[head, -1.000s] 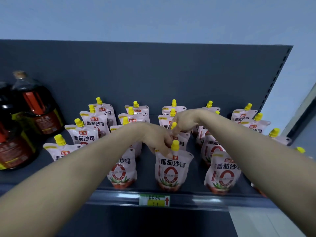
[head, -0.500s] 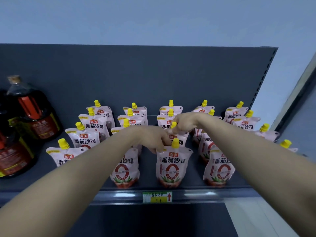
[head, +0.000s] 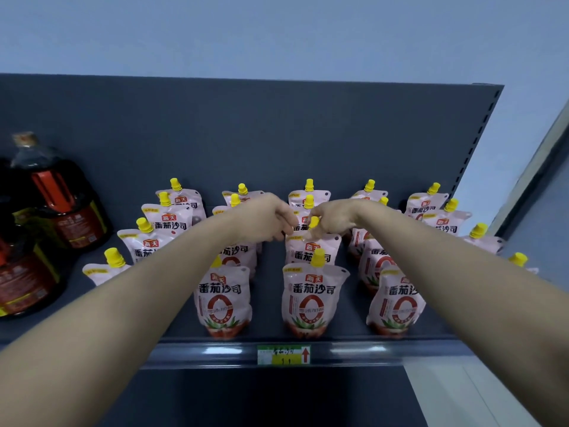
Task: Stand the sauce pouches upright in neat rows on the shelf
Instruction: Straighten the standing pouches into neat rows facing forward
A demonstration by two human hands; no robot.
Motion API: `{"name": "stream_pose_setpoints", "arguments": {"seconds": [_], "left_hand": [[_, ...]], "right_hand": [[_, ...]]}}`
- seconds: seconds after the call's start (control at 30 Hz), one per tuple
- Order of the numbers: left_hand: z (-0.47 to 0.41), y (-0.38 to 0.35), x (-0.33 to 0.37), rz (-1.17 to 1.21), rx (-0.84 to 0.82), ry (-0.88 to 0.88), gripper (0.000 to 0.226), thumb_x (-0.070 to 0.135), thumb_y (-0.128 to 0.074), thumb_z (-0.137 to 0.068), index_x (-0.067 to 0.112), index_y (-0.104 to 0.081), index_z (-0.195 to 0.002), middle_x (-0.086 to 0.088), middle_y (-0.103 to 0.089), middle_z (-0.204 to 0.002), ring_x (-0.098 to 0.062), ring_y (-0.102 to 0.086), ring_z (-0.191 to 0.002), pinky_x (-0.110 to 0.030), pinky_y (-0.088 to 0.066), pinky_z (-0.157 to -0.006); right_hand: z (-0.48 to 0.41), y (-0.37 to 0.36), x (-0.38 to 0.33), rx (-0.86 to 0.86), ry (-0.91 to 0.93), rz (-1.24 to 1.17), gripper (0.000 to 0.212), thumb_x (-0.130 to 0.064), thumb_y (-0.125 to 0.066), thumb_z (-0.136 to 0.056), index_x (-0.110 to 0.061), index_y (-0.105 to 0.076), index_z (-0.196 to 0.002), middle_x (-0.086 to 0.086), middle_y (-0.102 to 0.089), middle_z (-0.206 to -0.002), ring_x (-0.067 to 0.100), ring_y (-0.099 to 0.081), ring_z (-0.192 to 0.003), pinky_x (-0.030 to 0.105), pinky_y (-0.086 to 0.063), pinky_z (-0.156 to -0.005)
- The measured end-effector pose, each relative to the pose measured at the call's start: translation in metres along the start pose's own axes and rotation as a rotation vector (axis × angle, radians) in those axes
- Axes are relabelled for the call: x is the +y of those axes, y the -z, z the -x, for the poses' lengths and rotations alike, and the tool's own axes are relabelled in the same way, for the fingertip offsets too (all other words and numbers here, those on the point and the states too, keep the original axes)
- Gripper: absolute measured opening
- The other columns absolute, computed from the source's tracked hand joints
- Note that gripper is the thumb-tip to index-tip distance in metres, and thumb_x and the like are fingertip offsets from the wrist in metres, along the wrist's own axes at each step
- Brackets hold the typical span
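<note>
Several pink sauce pouches with yellow caps stand upright in rows on the dark shelf (head: 271,337). In the middle row, my right hand (head: 331,220) pinches the yellow cap of the second pouch (head: 311,252), just behind the front pouch (head: 311,300). My left hand (head: 268,221) hovers to the left of that cap, fingers curled, touching the pouch's top edge or just off it. My left forearm covers part of the front pouch (head: 223,298) of the neighbouring row and the left rows.
Large dark oil bottles (head: 58,204) stand at the shelf's left end. A green and yellow price tag (head: 283,354) sits on the shelf's front rail. The shelf's back panel (head: 277,134) rises behind the pouches. More pouches (head: 437,217) fill the right side.
My left hand has let go of the front middle pouch and drawn back and up. My right hand keeps its pinch on the second pouch's cap.
</note>
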State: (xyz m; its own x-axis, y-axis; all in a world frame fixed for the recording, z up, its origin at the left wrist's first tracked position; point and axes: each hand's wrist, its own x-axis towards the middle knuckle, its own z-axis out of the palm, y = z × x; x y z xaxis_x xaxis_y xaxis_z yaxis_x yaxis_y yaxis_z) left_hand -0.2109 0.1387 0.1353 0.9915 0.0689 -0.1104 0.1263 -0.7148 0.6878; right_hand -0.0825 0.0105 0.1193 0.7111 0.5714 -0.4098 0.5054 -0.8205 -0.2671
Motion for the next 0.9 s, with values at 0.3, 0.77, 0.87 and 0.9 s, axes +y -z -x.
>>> {"name": "stream_pose_setpoints", "arguments": {"seconds": [0.3, 0.77, 0.87, 0.9], "left_hand": [[-0.026, -0.031, 0.066, 0.073, 0.152, -0.138, 0.032, -0.005, -0.043, -0.085, 0.011, -0.069, -0.096, -0.007, -0.072, -0.095, -0.021, -0.067, -0.086, -0.034, -0.055, -0.085], [-0.069, -0.138, 0.087, -0.293, -0.257, -0.207, 0.016, 0.017, -0.059, -0.088, 0.006, -0.070, -0.091, 0.005, -0.051, -0.066, -0.010, -0.045, -0.062, -0.027, -0.037, -0.066], [-0.071, -0.138, 0.087, -0.288, -0.238, -0.197, 0.015, 0.015, -0.059, -0.088, 0.006, -0.070, -0.087, 0.007, -0.049, -0.061, -0.007, -0.042, -0.056, -0.022, -0.035, -0.057], [-0.071, -0.138, 0.087, -0.293, -0.235, -0.197, 0.015, 0.015, -0.059, -0.088, 0.005, -0.070, -0.085, 0.007, -0.049, -0.060, -0.007, -0.042, -0.055, -0.022, -0.035, -0.056]], "right_hand": [[0.027, 0.052, 0.069, 0.167, 0.096, -0.093, 0.030, -0.012, -0.067, -0.085, -0.005, -0.066, -0.114, 0.005, -0.063, -0.092, 0.019, -0.056, -0.084, 0.031, -0.049, -0.078], [0.027, 0.033, 0.150, 0.080, -0.003, 0.060, 0.038, -0.041, -0.069, -0.083, -0.015, -0.049, -0.064, 0.002, -0.049, -0.064, 0.023, -0.047, -0.063, 0.030, -0.042, -0.068], [0.025, 0.034, 0.150, 0.069, 0.013, 0.043, 0.039, -0.040, -0.069, -0.084, -0.015, -0.046, -0.064, 0.003, -0.049, -0.062, 0.020, -0.048, -0.056, 0.026, -0.042, -0.063], [0.025, 0.034, 0.149, 0.065, 0.019, 0.040, 0.039, -0.040, -0.069, -0.084, -0.015, -0.046, -0.064, 0.003, -0.050, -0.062, 0.019, -0.048, -0.055, 0.025, -0.042, -0.060]]}}
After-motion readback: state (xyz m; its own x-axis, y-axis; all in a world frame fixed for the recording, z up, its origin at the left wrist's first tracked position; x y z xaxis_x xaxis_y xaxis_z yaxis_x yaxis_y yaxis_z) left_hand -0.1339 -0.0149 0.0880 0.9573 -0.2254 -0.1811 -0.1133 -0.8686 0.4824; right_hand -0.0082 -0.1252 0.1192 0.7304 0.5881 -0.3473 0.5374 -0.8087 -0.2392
